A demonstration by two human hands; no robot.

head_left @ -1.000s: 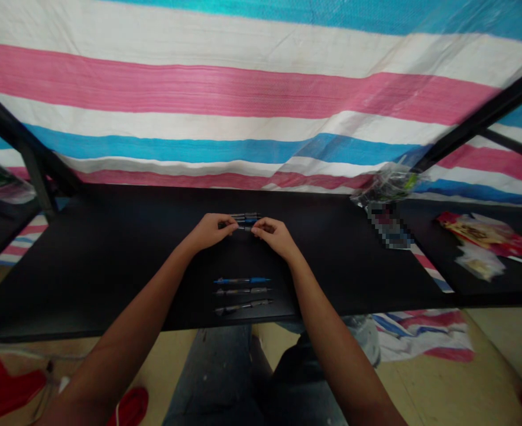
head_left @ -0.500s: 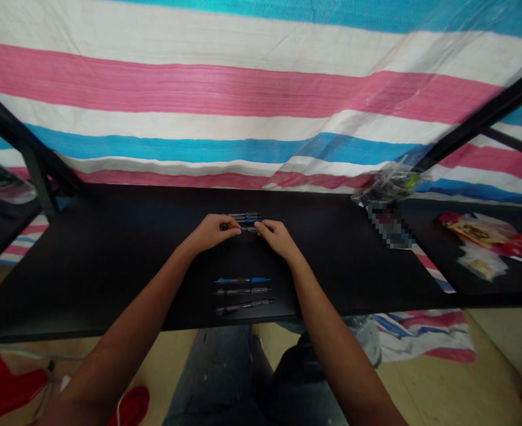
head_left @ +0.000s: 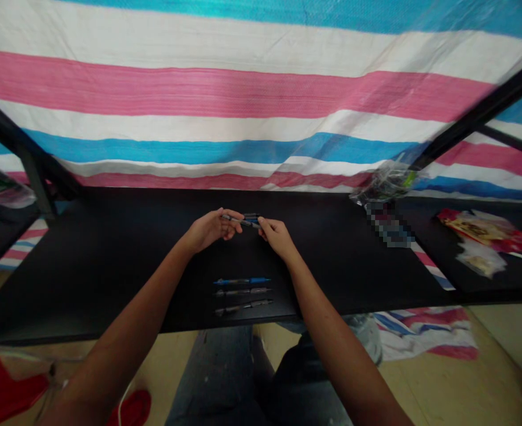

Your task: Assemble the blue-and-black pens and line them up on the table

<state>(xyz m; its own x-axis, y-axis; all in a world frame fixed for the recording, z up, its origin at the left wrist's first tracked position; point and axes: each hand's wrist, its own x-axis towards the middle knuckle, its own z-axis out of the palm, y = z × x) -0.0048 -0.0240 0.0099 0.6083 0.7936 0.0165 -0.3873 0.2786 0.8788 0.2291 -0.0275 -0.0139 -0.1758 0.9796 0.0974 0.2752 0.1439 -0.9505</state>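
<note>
Striped tarp behind a black bench (head_left: 110,248), both hands meeting over a pen at its middle.

The pink, white and blue tarp (head_left: 243,100) hangs right behind the bench's far edge, with dark frame bars slanting down at both ends. The left hand (head_left: 207,228) and right hand (head_left: 275,234) are curled, fingertips pinching opposite ends of one pen (head_left: 242,220), held just above the bench and level with its length; another pen or two seem to lie just behind it, too blurred to count. Three more pens (head_left: 242,294) lie side by side close to the near edge, between the forearms. Wide bare bench spreads to the left; on the right, a clear bag (head_left: 387,183) and a red packet (head_left: 486,228) sit well apart from the hands.
</note>
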